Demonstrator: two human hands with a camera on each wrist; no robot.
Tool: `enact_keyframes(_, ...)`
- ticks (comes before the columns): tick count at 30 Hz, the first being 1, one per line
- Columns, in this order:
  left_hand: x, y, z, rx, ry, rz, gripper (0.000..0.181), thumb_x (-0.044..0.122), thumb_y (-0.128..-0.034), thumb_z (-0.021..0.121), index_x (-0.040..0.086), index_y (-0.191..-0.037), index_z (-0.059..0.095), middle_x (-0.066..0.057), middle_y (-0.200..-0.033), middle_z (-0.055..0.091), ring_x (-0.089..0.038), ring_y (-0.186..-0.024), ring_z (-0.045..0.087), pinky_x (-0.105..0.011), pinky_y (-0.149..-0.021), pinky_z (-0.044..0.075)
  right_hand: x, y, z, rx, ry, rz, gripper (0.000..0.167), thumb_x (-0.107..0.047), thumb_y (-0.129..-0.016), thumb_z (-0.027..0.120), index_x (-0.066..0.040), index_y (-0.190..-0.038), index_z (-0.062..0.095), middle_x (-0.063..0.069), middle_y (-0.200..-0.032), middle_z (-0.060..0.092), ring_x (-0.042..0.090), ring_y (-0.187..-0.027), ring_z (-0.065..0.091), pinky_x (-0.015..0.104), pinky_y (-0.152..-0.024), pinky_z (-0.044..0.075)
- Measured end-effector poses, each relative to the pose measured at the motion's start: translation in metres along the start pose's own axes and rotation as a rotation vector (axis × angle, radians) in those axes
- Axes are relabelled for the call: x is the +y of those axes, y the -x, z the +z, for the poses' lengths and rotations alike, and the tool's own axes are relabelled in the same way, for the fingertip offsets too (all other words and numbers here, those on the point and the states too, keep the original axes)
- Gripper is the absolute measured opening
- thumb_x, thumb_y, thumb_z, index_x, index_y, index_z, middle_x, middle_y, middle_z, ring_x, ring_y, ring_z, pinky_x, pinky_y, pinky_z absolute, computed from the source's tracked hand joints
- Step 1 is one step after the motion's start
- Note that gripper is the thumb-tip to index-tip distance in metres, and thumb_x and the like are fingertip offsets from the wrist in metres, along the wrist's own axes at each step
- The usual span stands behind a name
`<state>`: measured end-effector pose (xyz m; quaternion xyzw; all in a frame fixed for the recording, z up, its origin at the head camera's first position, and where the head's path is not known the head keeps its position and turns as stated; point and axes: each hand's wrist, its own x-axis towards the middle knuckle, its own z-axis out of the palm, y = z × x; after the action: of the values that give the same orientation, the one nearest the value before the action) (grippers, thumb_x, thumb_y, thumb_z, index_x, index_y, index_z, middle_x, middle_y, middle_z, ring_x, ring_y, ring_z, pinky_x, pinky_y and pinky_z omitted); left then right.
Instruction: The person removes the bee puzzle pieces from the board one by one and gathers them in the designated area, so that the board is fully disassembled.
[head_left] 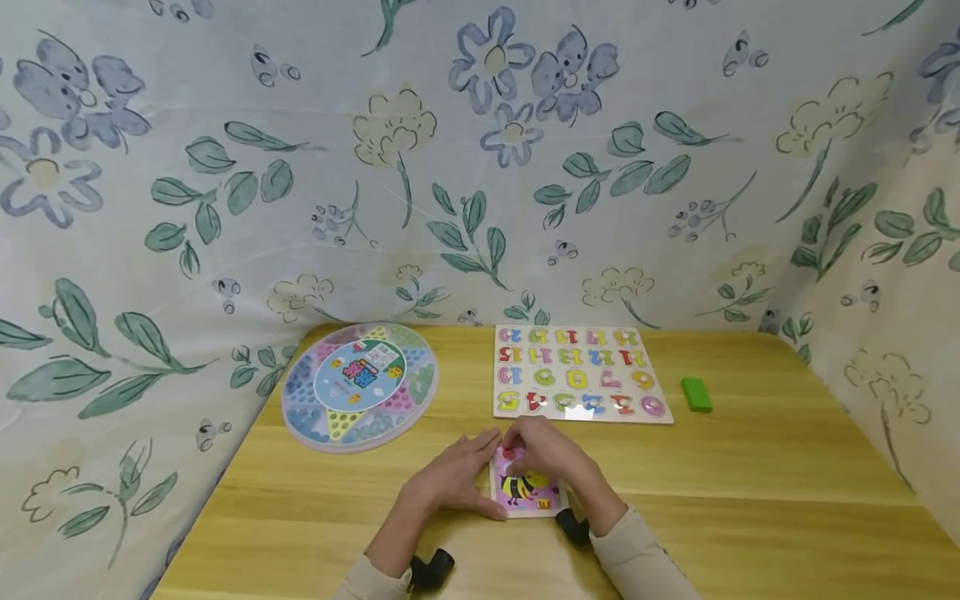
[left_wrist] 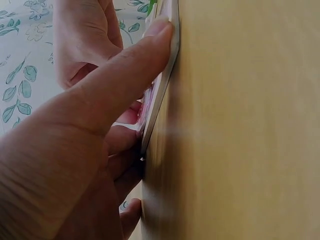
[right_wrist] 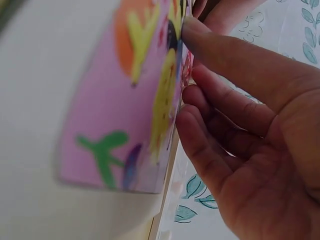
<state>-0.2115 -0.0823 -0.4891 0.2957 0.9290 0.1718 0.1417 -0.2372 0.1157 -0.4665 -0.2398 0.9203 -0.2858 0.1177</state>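
Note:
A small pink bee puzzle board [head_left: 525, 502] lies on the table in the head view. My left hand [head_left: 455, 477] holds its left side, fingers at the upper corner and thumb at the lower corner. In the left wrist view that thumb [left_wrist: 125, 70] presses on the edge of the board [left_wrist: 159, 92]. Over the upper left part is my right hand [head_left: 551, 454], its thumb and bent fingers around a small red-patterned piece [head_left: 510, 454]. The right wrist view has the right hand [right_wrist: 260, 110] against the pink board [right_wrist: 107, 105]; its fingertips partly hide the piece.
Behind the hands lies a number board [head_left: 585, 413] with colourful numerals. A round star-patterned game board [head_left: 360, 375] is at the back left, and a green block [head_left: 696, 394] at the right. Floral cloth [head_left: 480, 208] hangs behind the wooden table [head_left: 750, 500].

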Motion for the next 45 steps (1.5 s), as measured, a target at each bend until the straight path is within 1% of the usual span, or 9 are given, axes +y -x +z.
enact_keyframes(5, 0.0, 0.001, -0.002, 0.004, 0.009, 0.002, 0.112, 0.067, -0.0709, 0.073, 0.011, -0.155, 0.025, -0.004, -0.163, 0.023, -0.019, -0.15, 0.024, -0.044, -0.124, 0.02, -0.002, -0.002, 0.001, 0.003, 0.005, 0.002, 0.027, -0.01, -0.071, 0.086, -0.007, -0.093, 0.07, -0.002, -0.085, 0.067, 0.01, -0.074, 0.055, 0.025, -0.069, 0.049)
enact_keyframes(8, 0.0, 0.001, -0.003, 0.003, 0.007, 0.005, 0.112, 0.067, -0.0711, 0.073, 0.011, -0.155, 0.025, -0.004, -0.163, 0.024, -0.018, -0.15, 0.024, -0.043, -0.124, 0.019, -0.002, -0.002, 0.001, 0.008, 0.01, -0.013, 0.026, -0.01, -0.071, 0.086, -0.007, -0.093, 0.071, -0.002, -0.084, 0.067, 0.01, -0.073, 0.054, 0.024, -0.067, 0.048)
enact_keyframes(15, -0.002, 0.0, 0.0, 0.014, 0.006, 0.013, 0.113, 0.067, -0.0696, 0.074, 0.011, -0.155, 0.027, -0.005, -0.162, 0.024, -0.018, -0.15, 0.024, -0.043, -0.124, 0.019, 0.0, -0.002, 0.002, 0.01, 0.008, -0.019, 0.026, -0.008, -0.072, 0.084, -0.008, -0.095, 0.071, -0.004, -0.083, 0.065, 0.009, -0.074, 0.054, 0.023, -0.067, 0.048)
enact_keyframes(22, -0.002, -0.002, 0.001, 0.01, 0.005, 0.012, 0.113, 0.067, -0.0698, 0.074, 0.01, -0.155, 0.027, -0.005, -0.162, 0.024, -0.018, -0.15, 0.024, -0.043, -0.124, 0.019, 0.002, -0.001, 0.001, 0.016, 0.016, -0.038, 0.024, -0.009, -0.073, 0.083, -0.007, -0.095, 0.072, -0.004, -0.083, 0.066, 0.008, -0.074, 0.055, 0.023, -0.067, 0.048)
enact_keyframes(25, -0.004, -0.001, 0.0, 0.003, 0.034, 0.013, 0.112, 0.066, -0.0703, 0.075, 0.01, -0.155, 0.026, -0.005, -0.162, 0.024, -0.019, -0.15, 0.023, -0.043, -0.124, 0.019, 0.003, -0.001, 0.001, 0.016, -0.002, -0.029, 0.024, -0.008, -0.074, 0.082, -0.007, -0.095, 0.072, -0.004, -0.084, 0.066, 0.009, -0.075, 0.055, 0.023, -0.067, 0.049)
enact_keyframes(29, -0.007, -0.002, -0.001, -0.004, 0.1, 0.0, 0.111, 0.064, -0.0698, 0.076, 0.014, -0.155, 0.026, -0.003, -0.163, 0.023, -0.023, -0.151, 0.022, -0.044, -0.124, 0.018, 0.005, -0.001, 0.001, 0.018, -0.045, -0.016, 0.023, -0.008, -0.075, 0.08, -0.006, -0.096, 0.071, -0.002, -0.085, 0.066, 0.01, -0.076, 0.057, 0.023, -0.068, 0.051)
enact_keyframes(32, -0.008, -0.002, 0.0, -0.008, 0.126, -0.01, 0.111, 0.064, -0.0693, 0.077, 0.017, -0.156, 0.025, -0.001, -0.163, 0.022, -0.025, -0.151, 0.021, -0.044, -0.125, 0.017, 0.007, -0.001, 0.001, 0.017, -0.059, -0.011, 0.023, -0.009, -0.076, 0.08, -0.006, -0.097, 0.071, -0.002, -0.085, 0.066, 0.01, -0.076, 0.057, 0.022, -0.068, 0.051)
enact_keyframes(38, -0.009, -0.001, 0.001, -0.009, 0.131, -0.01, 0.111, 0.064, -0.0695, 0.077, 0.017, -0.156, 0.025, -0.001, -0.163, 0.021, -0.026, -0.151, 0.021, -0.046, -0.124, 0.017, 0.007, 0.002, -0.003, 0.039, -0.043, -0.016, 0.021, -0.01, -0.076, 0.08, -0.006, -0.095, 0.072, -0.002, -0.085, 0.067, 0.011, -0.077, 0.059, 0.022, -0.069, 0.051)
enact_keyframes(45, -0.008, -0.001, 0.002, 0.0, 0.096, 0.001, 0.109, 0.065, -0.0708, 0.075, 0.015, -0.155, 0.027, 0.001, -0.164, 0.02, -0.022, -0.151, 0.02, -0.044, -0.125, 0.017, 0.011, 0.012, -0.013, 0.086, -0.042, 0.021, 0.021, -0.008, -0.074, 0.082, -0.007, -0.093, 0.072, -0.002, -0.084, 0.067, 0.01, -0.075, 0.059, 0.022, -0.068, 0.051)
